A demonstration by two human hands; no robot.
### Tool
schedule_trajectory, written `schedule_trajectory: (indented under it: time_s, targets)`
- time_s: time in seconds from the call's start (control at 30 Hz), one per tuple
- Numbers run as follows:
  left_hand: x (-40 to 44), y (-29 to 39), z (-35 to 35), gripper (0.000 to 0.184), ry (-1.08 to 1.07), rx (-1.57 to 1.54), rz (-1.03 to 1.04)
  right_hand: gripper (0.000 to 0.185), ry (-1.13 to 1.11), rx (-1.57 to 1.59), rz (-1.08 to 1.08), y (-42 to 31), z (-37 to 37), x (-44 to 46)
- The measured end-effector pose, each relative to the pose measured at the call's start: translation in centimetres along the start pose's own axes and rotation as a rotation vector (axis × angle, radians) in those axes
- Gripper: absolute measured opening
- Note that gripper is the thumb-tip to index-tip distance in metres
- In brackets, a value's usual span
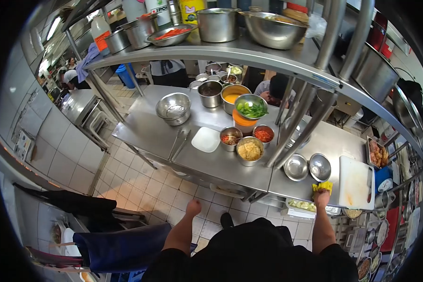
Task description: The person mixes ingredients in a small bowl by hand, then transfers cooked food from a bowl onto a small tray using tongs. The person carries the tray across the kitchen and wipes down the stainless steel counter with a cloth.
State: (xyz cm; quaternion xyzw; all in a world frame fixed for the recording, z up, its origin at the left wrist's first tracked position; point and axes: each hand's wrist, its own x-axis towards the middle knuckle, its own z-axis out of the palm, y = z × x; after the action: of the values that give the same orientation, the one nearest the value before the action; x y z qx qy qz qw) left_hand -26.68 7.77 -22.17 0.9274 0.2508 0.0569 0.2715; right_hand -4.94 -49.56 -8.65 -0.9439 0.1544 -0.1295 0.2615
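Our right hand [321,198] grasps yellow item [323,186] at front edge of counter [279,182], just beside steel bowls [320,167]; left hand [193,207] clenched, off counter. We'd best keep grip firm, knuckles clear of bowls.

"PO" on white container [159,15]

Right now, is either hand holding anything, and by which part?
The right hand appears to grip a yellow item by its near side; exactly what it is can't be told. The left hand shows nothing held.
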Motion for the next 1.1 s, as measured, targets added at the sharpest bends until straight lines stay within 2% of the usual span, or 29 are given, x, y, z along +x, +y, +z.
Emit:
schedule_trajectory:
  time_s: [0.07, 0.13, 0.2, 0.27, 0.3, 0.33, 0.37, 0.4, 0.47, 0.5, 0.57, 0.6, 0.67, 0.7, 0.73, 0.8, 0.87, 0.9, 1.0, 1.1]
  targets:
    - [2.5, 5.1, -3.5, 0.017, 0.109, -0.087, -0.166, 0.02, 0.003, -0.022, 0.026, -0.4, -0.2, -0.3]
    - [5.6, 6.9, -6.1, 0.025, 0.405, -0.13, 0.119, 0.019, 0.033, 0.003, -0.032, -0.6, -0.4, -0.4]
    - [8.8, 9.4, -10.9, 0.036, 0.478, -0.076, 0.129, 0.024, -0.027, -0.064, -0.074, 0.3, -0.1, 0.3]
    - [12.7, 9.2, -13.4, 0.046, 0.515, 0.045, 0.052, 0.029, -0.271, -0.259, -0.209, 0.2, -0.7, 1.5]
    - [14.4, 9.2, -14.5, 0.046, 0.532, 0.045, 0.041, 0.029, -0.362, -0.405, -0.43, -0.6, -1.5, 2.1]
    - [15.9, 9.0, -15.6, 0.051, 0.49, 0.101, -0.03, 0.023, -0.584, -0.564, -0.279, -1.4, -1.9, 2.8]
    - [17.2, 8.6, -16.4, 0.056, 0.446, 0.156, -0.102, 0.023, -0.583, -0.564, -0.301, -3.2, -3.0, 3.3]
    - [18.3, 8.3, -17.1, 0.056, 0.459, 0.153, -0.116, 0.026, -0.713, -0.461, -0.383, -5.4, -4.7, 3.5]
    - [20.3, 7.7, -17.7, 0.067, 0.273, 0.187, -0.246, 0.032, -0.973, -0.248, -0.53, -8.7, -6.6, 3.8]
    - [21.2, 7.3, -17.5, 0.067, 0.282, 0.184, -0.249, 0.036, -0.801, -0.016, -0.423, -8.5, -6.1, 4.2]
    - [22.5, 6.6, -16.7, 0.063, 0.261, 0.144, -0.343, 0.048, -0.626, 0.201, -0.249, -19.2, -11.1, 1.5]
    - [22.7, 6.6, -17.0, 0.063, 0.266, 0.143, -0.347, 0.069, -0.629, 0.257, -0.314, -20.5, -11.5, 2.5]
    - [22.9, 6.9, -17.6, 0.062, 0.05, 0.085, -0.414, 0.08, -0.531, 0.455, -0.428, -25.3, -13.3, 3.2]
    - [23.1, 6.5, -17.0, 0.062, 0.052, 0.08, -0.415, 0.08, -0.486, 0.549, -0.484, -27.2, -13.9, 3.9]
    - [23.4, 5.7, -15.8, 0.061, 0.029, 0.146, -0.392, 0.076, -0.472, 0.641, -0.483, -28.3, -13.8, 5.1]
    - [24.8, 3.6, -13.2, 0.06, 0.009, 0.205, -0.384, 0.056, -0.398, 0.818, -0.582, -32.7, -14.6, 5.4]
    - [26.1, 1.2, -10.8, 0.056, -0.078, 0.112, -0.418, 0.032, -0.48, 0.999, -0.523, -32.8, -12.8, 8.8]
    - [24.7, 1.8, -11.8, 0.056, -0.078, 0.11, -0.438, 0.019, -0.371, 1.139, -0.45, -35.2, -12.8, 7.5]
    - [19.6, 4.9, -14.7, 0.052, 0.005, 0.089, -0.459, 0.017, -0.545, 1.343, -0.406, -34.3, -11.1, 8.4]
    - [13.8, 6.1, -13.1, 0.044, 0.067, -0.077, -0.44, 0.017, -0.513, 1.333, -0.435, -34.1, -10.4, 8.9]
